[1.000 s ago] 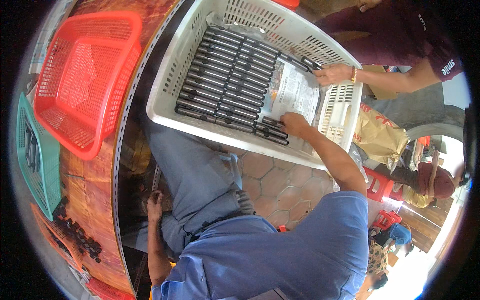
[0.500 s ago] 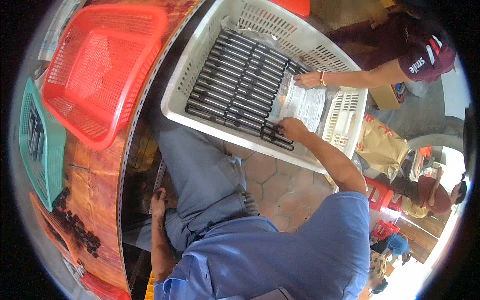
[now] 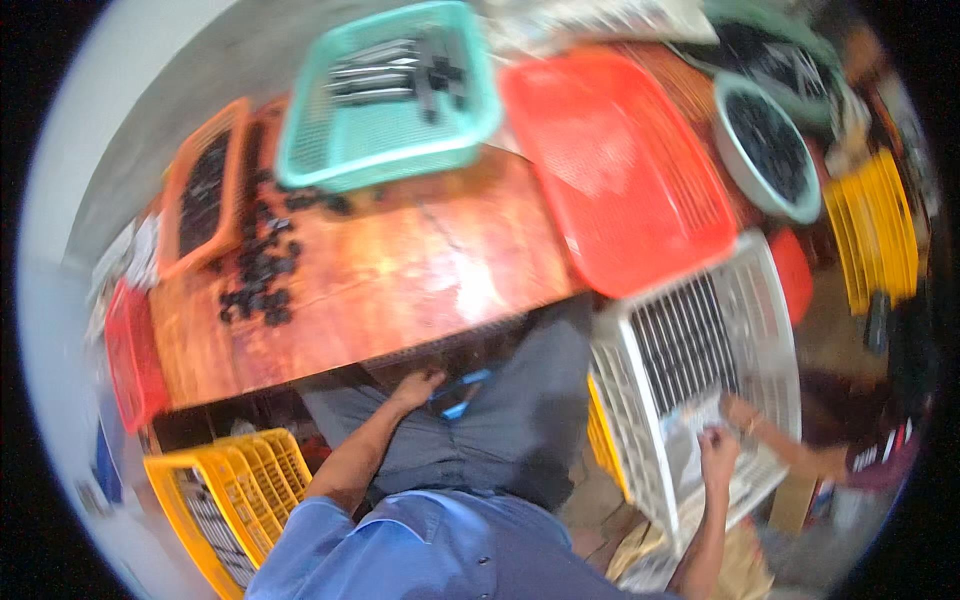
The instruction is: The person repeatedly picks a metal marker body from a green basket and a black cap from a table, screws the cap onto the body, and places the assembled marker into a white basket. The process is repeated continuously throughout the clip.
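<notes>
Taking the white slatted plastic crate (image 3: pixel 640 440) at the person's right knee as the landmark: far to its left, past the grey trouser lap, the left hand (image 3: pixel 415 388) rests on the left thigh just under the edge of the reddish wooden table (image 3: pixel 400 280), fingers loosely curled and holding nothing that shows; a small blue-edged object (image 3: pixel 460 393) lies on the lap just beside it. Inside the crate, rows of dark rod-shaped parts (image 3: pixel 690 350) run with their long axis up-and-away from the person. At the crate's near end the right hand (image 3: pixel 718 452) lies on a pale sheet (image 3: pixel 700 415); the blur hides whether its fingers grip it. Just right of it, another person's hand (image 3: pixel 742 412) touches the same sheet. The right hand is much the nearer to the crate.
</notes>
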`<action>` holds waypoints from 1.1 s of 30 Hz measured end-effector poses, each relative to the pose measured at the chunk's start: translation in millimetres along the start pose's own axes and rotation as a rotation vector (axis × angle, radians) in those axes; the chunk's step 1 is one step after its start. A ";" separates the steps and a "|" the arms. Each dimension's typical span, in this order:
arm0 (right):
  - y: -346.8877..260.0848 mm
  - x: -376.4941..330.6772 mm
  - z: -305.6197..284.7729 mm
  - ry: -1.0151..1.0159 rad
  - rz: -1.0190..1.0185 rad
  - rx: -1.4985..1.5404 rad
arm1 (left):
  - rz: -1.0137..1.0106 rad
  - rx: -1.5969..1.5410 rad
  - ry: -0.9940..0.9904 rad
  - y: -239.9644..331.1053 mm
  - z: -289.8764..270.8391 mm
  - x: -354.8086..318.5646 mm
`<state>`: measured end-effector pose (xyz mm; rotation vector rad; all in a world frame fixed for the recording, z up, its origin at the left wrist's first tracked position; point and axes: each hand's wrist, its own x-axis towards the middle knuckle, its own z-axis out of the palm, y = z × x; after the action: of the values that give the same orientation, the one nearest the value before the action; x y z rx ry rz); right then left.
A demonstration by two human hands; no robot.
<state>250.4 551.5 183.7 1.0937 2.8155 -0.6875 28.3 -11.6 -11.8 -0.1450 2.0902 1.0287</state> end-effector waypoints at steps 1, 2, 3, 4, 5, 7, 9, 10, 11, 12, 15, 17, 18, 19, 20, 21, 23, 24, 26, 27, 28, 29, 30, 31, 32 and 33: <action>-48.5 9.5 -17.2 -0.011 -0.023 0.037 | -0.015 0.022 0.006 4.0 -2.6 3.5; -103.5 1.9 -32.1 -0.020 -0.033 0.067 | -0.026 0.045 -0.002 7.5 -6.3 7.4; -155.4 -3.8 -43.1 -0.044 -0.108 0.116 | 0.040 -0.032 0.018 -1.9 -1.7 14.8; -197.6 -11.3 -50.9 -0.046 -0.160 0.161 | -0.050 0.069 -0.016 43.3 -18.2 -1.3; -222.5 -7.1 -48.0 -0.032 -0.379 0.106 | -0.009 0.067 0.025 20.0 -7.8 15.1; -309.8 -5.0 -55.4 -0.064 -0.697 0.111 | -0.023 0.102 0.011 17.5 -1.6 25.1; -384.4 0.9 -58.6 -0.025 -0.988 0.072 | -0.026 0.065 0.015 21.8 -4.3 21.5; -421.3 8.1 -50.7 0.030 -1.095 0.111 | -0.037 0.050 0.014 21.2 -6.2 13.7; -455.8 20.2 -50.1 0.052 -1.179 0.095 | -0.064 0.065 -0.008 41.6 -15.7 0.2; -495.4 32.0 -45.1 0.074 -1.227 -0.002 | -0.069 0.050 0.001 40.7 -18.5 -3.3; -600.0 95.2 0.3 0.099 -1.236 -0.143 | -0.027 -0.070 0.028 42.4 -25.7 -12.7; -666.9 138.2 35.6 -0.033 -0.973 -0.413 | 0.009 -0.061 0.088 20.8 -7.2 7.3; -690.6 149.2 59.3 -0.023 -0.922 -0.419 | 0.011 -0.055 0.127 9.7 -3.3 14.2; -698.2 164.5 72.4 0.003 -0.835 -0.420 | -0.051 -0.050 0.062 30.7 -16.2 -0.2; -702.7 171.6 80.7 0.007 -0.812 -0.401 | 0.043 -0.054 0.101 15.8 -5.5 15.7; -699.9 182.3 89.3 0.008 -0.779 -0.381 | 0.082 -0.057 0.114 16.4 -4.8 14.9; -702.6 185.0 113.3 -0.009 -0.753 -0.374 | 0.073 -0.068 0.161 11.8 -3.6 12.3; -700.8 187.3 122.1 -0.006 -0.737 -0.398 | 0.098 -0.047 0.157 17.3 -7.9 9.6; -698.3 202.0 129.4 0.004 -0.728 -0.413 | 0.148 0.004 0.137 32.1 -16.1 -8.5; -699.9 200.7 126.4 -0.010 -0.731 -0.422 | 0.224 0.022 0.240 28.9 -11.3 -11.1; -698.8 193.0 122.0 -0.031 -0.728 -0.435 | 0.228 0.006 0.190 31.8 -12.6 -17.5; -698.0 188.3 111.4 -0.009 -0.741 -0.403 | 0.238 -0.008 0.136 35.6 -15.3 -22.3; -698.6 176.8 92.9 -0.005 -0.748 -0.432 | 0.249 -0.024 0.083 43.2 -18.1 -29.9; -700.8 163.6 73.9 -0.004 -0.760 -0.457 | 0.363 0.001 0.062 49.7 -19.6 -39.8; -702.9 151.1 53.0 0.000 -0.773 -0.481 | 0.480 0.026 0.043 59.1 -22.2 -51.5; -697.6 136.9 30.6 0.054 -0.813 -0.486 | 0.597 0.051 0.028 70.6 -26.9 -65.5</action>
<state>-310.1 170.1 399.8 -0.1295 3.1555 0.0500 27.9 1.6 87.3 0.5239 2.2342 1.3131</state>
